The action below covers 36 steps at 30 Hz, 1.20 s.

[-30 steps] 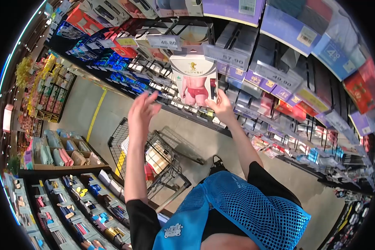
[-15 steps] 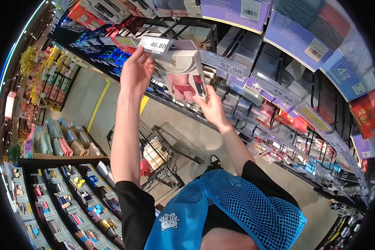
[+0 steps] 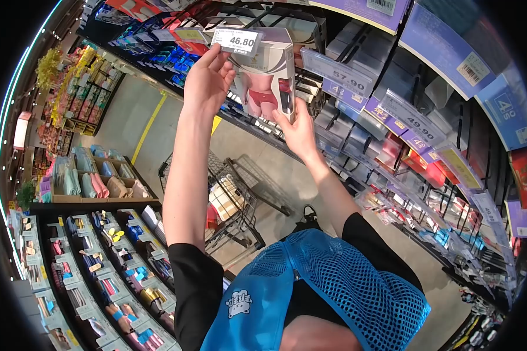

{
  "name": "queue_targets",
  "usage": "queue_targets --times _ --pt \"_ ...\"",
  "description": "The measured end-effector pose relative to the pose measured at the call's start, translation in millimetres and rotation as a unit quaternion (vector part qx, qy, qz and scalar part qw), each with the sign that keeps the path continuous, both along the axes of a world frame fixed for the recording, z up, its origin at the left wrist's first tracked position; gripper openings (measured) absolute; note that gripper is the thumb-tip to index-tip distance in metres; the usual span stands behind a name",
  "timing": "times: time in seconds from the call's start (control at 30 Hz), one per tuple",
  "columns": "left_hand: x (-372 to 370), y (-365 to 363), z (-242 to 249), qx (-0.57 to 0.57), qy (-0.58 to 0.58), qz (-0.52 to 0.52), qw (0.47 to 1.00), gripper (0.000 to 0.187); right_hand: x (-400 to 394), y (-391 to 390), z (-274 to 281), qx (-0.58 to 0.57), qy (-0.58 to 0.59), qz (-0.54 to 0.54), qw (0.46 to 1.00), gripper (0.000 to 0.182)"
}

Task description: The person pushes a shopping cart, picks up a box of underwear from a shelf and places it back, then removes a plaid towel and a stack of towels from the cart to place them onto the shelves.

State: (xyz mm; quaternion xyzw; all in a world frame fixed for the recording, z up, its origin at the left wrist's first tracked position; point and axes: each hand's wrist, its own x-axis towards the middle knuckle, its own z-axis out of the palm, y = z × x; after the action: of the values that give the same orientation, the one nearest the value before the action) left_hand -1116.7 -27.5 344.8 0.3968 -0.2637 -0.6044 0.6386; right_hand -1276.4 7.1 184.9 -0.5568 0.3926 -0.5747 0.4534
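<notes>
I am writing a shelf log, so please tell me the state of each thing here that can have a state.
Underwear box: raised at the hook rack, held by both hands.
Left hand: grip on the box's upper left, by the 46.80 price tag.
Right hand: grip on the box's lower right edge.
Shopping cart: standing in the aisle, holding goods.

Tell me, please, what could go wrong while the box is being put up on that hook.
The box is pinched only at its lower edge by the right hand, so it might tip and fall toward the cart. The left hand presses against the price tag, which might bend or pop off.
</notes>
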Motion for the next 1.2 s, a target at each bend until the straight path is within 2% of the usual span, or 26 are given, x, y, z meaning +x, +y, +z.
queue_targets --times 0.07,0.33,0.4,0.47,0.57,0.67,0.7,0.73,0.77,0.8,0.83,0.87,0.9,0.97,1.0,1.03,1.07,1.1,1.13,1.17,1.2 --pt "1 0 -2 -0.003 -0.014 0.0 1.0 0.016 5 6 0 0.0 0.013 -0.034 0.999 0.041" --pt "-5 -1 -2 -0.023 -0.032 0.012 0.999 0.016 18 8 -2 -0.009 -0.059 -0.011 0.998 0.04" --pt "-4 3 1 -0.031 -0.041 0.01 0.999 0.018 24 4 -6 -0.042 -0.065 -0.023 0.997 0.038" --pt "1 -1 1 -0.041 -0.033 -0.004 0.999 0.019 16 3 2 0.006 -0.047 -0.004 0.999 0.035" --pt "2 0 2 -0.036 -0.04 -0.004 0.999 0.019 14 -12 1 -0.005 -0.048 -0.052 0.997 0.034" --pt "1 4 -5 -0.047 -0.053 -0.016 0.997 0.024 10 -23 4 0.013 0.024 -0.088 0.996 0.037" --pt "-1 12 -10 -0.063 -0.143 0.004 0.988 0.027 10 -29 -1 0.016 0.026 -0.09 0.995 0.038" --pt "-2 24 -16 -0.077 -0.232 0.026 0.969 0.029 11 -34 -4 0.018 0.028 -0.089 0.995 0.04" --pt "4 41 -32 -0.073 -0.366 0.036 0.927 0.031 10 -40 -6 0.04 0.002 -0.06 0.997 0.042" --pt "12 64 -52 -0.072 -0.446 0.048 0.891 0.029 8 -42 0 0.035 0.008 -0.054 0.998 0.042" --pt "21 93 -75 -0.116 -0.484 0.038 0.867 0.028 6 -43 10 0.03 0.05 -0.087 0.995 0.043" --pt "28 133 -90 -0.069 -0.523 0.03 0.849 0.026 5 -44 20 0.023 0.091 -0.119 0.988 0.043" --pt "44 170 -118 -0.009 -0.514 0.042 0.857 0.024 3 -43 28 0.013 0.12 -0.132 0.984 0.045" --pt "73 249 -163 0.004 -0.632 0.106 0.767 0.022 3 -67 2 -0.056 0.145 -0.168 0.973 0.045" --pt "85 290 -187 0.051 -0.663 0.149 0.732 0.02 -2 -71 2 0.002 0.151 -0.135 0.979 0.046" --pt "99 335 -211 0.087 -0.721 0.15 0.671 0.02 -5 -74 -2 -0.032 0.171 -0.141 0.975 0.046" --pt "107 379 -230 0.124 -0.746 0.156 0.636 0.021 -7 -81 -5 -0.049 0.195 -0.155 0.967 0.046" --pt "112 421 -244 0.154 -0.761 0.17 0.606 0.022 -12 -104 -24 -0.15 0.199 -0.151 0.957 0.046" --pt "116 459 -259 0.182 -0.775 0.184 0.577 0.023 -12 -116 -28 -0.195 0.176 -0.145 0.954 0.047" --pt "123 494 -275 0.224 -0.775 0.189 0.56 0.024 -10 -98 -3 -0.068 0.244 -0.137 0.958 0.047" --pt "131 525 -290 0.271 -0.76 0.195 0.557 0.026 -16 -123 -16 -0.04 0.262 -0.133 0.955 0.047"
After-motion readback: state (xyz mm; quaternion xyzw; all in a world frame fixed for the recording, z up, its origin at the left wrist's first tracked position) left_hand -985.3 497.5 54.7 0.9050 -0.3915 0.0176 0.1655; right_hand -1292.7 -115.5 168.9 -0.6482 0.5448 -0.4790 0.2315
